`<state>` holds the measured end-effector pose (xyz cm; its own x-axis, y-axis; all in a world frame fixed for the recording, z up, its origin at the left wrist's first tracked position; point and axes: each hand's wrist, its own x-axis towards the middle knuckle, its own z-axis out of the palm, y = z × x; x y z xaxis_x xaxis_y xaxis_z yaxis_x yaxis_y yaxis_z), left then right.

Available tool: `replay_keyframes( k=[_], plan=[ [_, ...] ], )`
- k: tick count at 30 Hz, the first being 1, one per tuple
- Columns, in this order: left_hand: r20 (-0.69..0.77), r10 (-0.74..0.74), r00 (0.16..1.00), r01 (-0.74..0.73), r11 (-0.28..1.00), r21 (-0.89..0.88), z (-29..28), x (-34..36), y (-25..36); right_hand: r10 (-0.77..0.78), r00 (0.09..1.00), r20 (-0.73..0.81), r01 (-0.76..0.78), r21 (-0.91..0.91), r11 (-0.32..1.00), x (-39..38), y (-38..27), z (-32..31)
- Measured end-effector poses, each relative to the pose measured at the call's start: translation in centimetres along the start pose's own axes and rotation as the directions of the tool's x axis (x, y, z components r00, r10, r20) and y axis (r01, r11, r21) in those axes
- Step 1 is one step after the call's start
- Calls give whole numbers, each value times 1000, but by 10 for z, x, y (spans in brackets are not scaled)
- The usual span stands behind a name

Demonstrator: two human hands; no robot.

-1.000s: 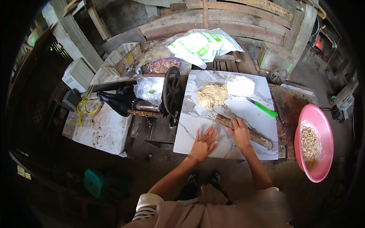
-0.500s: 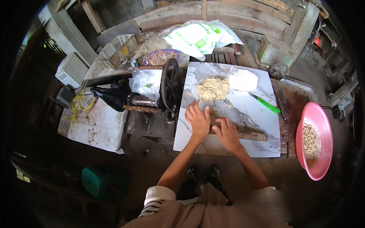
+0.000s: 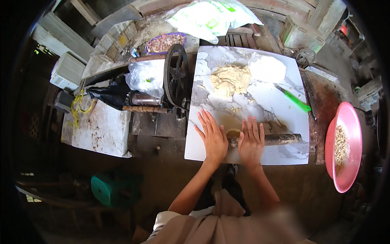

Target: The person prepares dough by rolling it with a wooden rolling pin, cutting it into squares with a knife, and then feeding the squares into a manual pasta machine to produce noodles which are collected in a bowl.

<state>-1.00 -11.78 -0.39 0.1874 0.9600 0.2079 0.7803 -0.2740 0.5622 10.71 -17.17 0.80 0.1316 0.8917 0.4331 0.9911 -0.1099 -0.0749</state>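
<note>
My left hand (image 3: 214, 139) lies flat with its fingers spread, close to the front edge of a marble-patterned board (image 3: 195, 144). My right hand (image 3: 251, 143) is also flat, fingers stretched forward, over a dark wooden rolling stick (image 3: 284, 139). The stick's right part sticks out past this hand; its left end reaches my left hand, where I cannot tell if it runs underneath. Between my hands shows a small tan piece (image 3: 233, 133), perhaps dough. Farther back on the board sits a lump of pale dough (image 3: 229, 80), with crumbs in front of it.
Right of the dough are a bag of white powder (image 3: 268, 68) and a green-handled knife (image 3: 297, 101). A pink basin (image 3: 351, 146) with pale curled pieces stands at the right. Leftward is a machine with a black wheel (image 3: 167, 81); a green stool (image 3: 101, 190) is below.
My fingers have straightened and both hands now lie flatter. The stick has swung from slanting to nearly level and lies farther right. The whole view has shifted slightly.
</note>
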Motion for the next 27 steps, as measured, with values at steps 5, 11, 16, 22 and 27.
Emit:
replay_keyframes(
  k=[5,11,16,22,27],
  plan=[
    [-124,8,992,-16,998,-61,17,46,-3,42,999,-11,-43,-11,999,38,5,19],
    [-113,-16,993,2,992,-123,27,66,-8,71,997,-34,-71,3,998,55,9,36],
    [13,67,998,-65,991,-119,4,3,-7,48,999,5,-48,36,998,-3,-7,5],
    [-69,87,994,-95,990,-107,19,50,-5,91,996,-14,-90,81,993,38,2,25],
    [-64,57,996,-67,983,-170,30,80,-7,131,983,-130,-131,7,991,69,4,43]
  ],
)
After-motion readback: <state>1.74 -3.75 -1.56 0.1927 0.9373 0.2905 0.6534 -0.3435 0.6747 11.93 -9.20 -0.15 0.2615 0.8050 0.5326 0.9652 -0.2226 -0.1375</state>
